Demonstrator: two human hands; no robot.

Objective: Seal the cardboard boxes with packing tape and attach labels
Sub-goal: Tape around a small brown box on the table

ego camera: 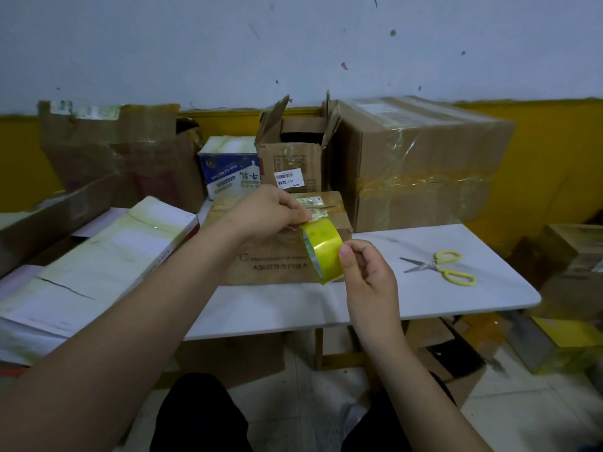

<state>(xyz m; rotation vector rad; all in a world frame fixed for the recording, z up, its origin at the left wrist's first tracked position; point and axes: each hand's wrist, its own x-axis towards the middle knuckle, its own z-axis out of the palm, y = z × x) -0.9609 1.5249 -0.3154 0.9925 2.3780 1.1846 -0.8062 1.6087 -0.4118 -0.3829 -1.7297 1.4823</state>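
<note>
Two hands on one roll of yellowish packing tape (321, 251), held in the air just above the front-right corner of a flat cardboard box (280, 256). Your right hand (367, 272) grips the roll from its near side, thumb pressed on the outer face, other fingers curled behind it. Your left hand (270, 210) pinches at the top edge of the roll w/ thumb & fingertips, where a bit of loose tape end seems to lift; too small to tell for sure.

That box lies on the white worktop (424, 305), printed text on its near face, small labels (310, 202) stuck on top near your left hand. Yellow-handled scissors (439, 267) lie right of the box, apart from it, blades open a little, pointing left.

Behind the box: a small open carton (290, 158) w/ torn flaps up & a white barcode sticker (288, 179) on its front. Right of that, a big taped-up carton (421, 164). Left of it, a blue & white printed box (230, 171). Far left, a tall worn carton (111, 151) & a flat white box (98, 259) lying tilted toward you.

More cartons sit on the floor (509, 422) at right & under the worktop.
</note>
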